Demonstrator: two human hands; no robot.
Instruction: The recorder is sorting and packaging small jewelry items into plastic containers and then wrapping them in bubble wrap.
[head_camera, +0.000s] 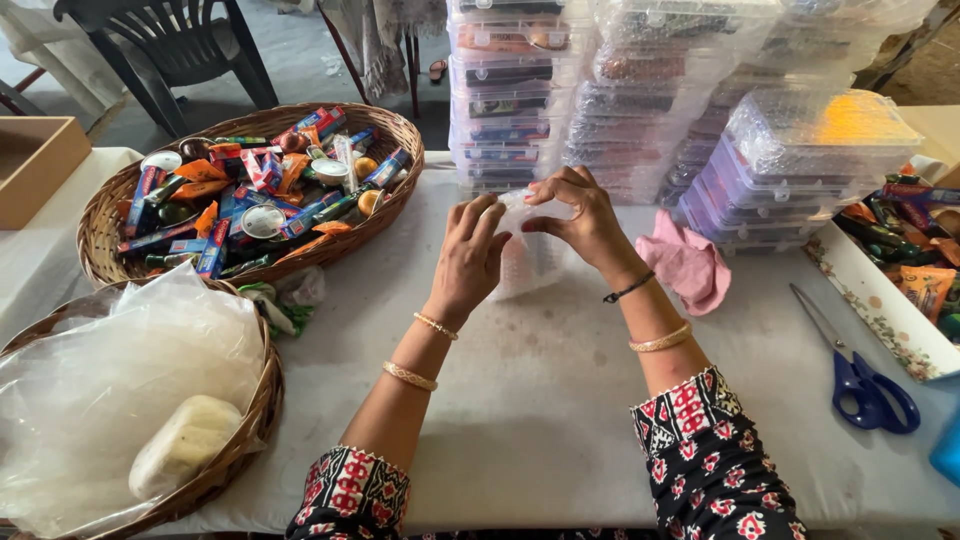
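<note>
Patterned sleeves sit lowest in the frame, and from them our two forearms, ringed with gold bangles, reach up toward the middle of the white table (560, 400). Our left hand (468, 262) has its fingers curled and pressed against the near edge of a small clear plastic bag (520, 255), while our right hand (585, 222) pinches the bag's top edge between thumb and fingertips; both hands are closed on it. The bag sits at the centre of the frame, held between our hands just over the table, and what it holds is too blurred to tell. At upper left a wicker basket (100, 230) brims with small colourful tubes and packets; at lower left a second basket (262, 400) holds crumpled clear sheeting and a pale soap bar (185, 440). Stacks of clear lidded boxes (790, 160) rise behind our hands across the upper right, a pink cloth (690, 265) lies just right of our right wrist, and blue-handled scissors (860, 375) rest at the right beside a tray (880, 310) of more packets. We judge the thin film could tear or slip if the pinch pulls unevenly, spilling the contents, and a stray right elbow might knock the scissors.
</note>
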